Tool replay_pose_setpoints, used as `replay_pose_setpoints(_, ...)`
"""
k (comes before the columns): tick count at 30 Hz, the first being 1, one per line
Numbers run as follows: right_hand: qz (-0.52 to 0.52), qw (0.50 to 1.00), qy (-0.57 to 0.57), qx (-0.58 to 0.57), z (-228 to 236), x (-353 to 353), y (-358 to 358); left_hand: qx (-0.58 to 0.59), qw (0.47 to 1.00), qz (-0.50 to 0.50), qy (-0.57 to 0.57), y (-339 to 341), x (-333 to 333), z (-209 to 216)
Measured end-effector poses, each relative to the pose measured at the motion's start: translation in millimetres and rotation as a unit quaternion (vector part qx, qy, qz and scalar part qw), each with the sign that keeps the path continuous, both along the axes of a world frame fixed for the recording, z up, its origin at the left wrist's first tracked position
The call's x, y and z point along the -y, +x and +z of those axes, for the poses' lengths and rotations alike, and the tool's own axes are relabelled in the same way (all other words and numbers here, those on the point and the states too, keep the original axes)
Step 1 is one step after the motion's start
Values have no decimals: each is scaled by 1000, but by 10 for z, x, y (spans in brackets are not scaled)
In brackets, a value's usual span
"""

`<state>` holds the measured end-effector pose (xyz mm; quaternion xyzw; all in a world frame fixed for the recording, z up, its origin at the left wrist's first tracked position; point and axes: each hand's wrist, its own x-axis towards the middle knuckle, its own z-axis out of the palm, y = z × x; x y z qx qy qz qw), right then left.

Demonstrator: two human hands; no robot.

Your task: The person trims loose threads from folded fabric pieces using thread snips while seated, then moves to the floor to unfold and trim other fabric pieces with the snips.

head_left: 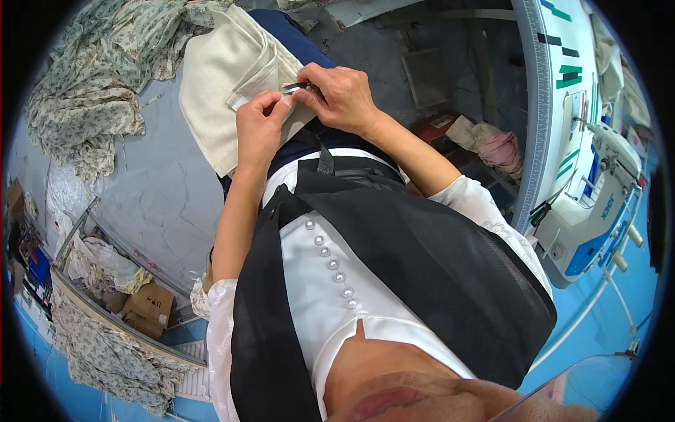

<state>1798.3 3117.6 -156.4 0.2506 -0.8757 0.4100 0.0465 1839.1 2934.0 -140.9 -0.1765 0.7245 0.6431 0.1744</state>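
Note:
A cream fabric piece lies folded over my lap. My left hand pinches its edge near a small strip or label between thumb and fingers. Touching that same spot from the right, my right hand grips a small dark metal tool, likely thread snips. The two hands meet fingertip to fingertip above the cloth. My black vest and white buttoned top fill the lower middle of the view.
Floral cloth is heaped on the grey floor at upper left. A white-and-blue sewing machine stands on a table at right. Cardboard boxes and more floral fabric sit at lower left. A pink bundle lies under the table.

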Motion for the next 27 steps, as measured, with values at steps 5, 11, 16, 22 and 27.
replay_pose_setpoints(5, 7, 1000, -1, -3, -38, -11, -3, -19, 999, 14, 25, 28, -9, -15)
replay_pose_setpoints(11, -89, 914, -229, 322, -67, -199, -83, -15, 1000, 10, -5, 18, -3, -21)
replay_pose_setpoints(16, -83, 884, -248, 389, 8, -272, -65, -11, 997, 80, 1, 50, -13, -81)
replay_pose_setpoints(22, 33, 939, -88, 330, 97, -449, 45, -230, 912, -15, -339, 41, 141, 58)
replay_pose_setpoints(27, 46, 947, -135, 287, -19, -259, 57, -328, 855, -129, -379, 141, -17, 154)
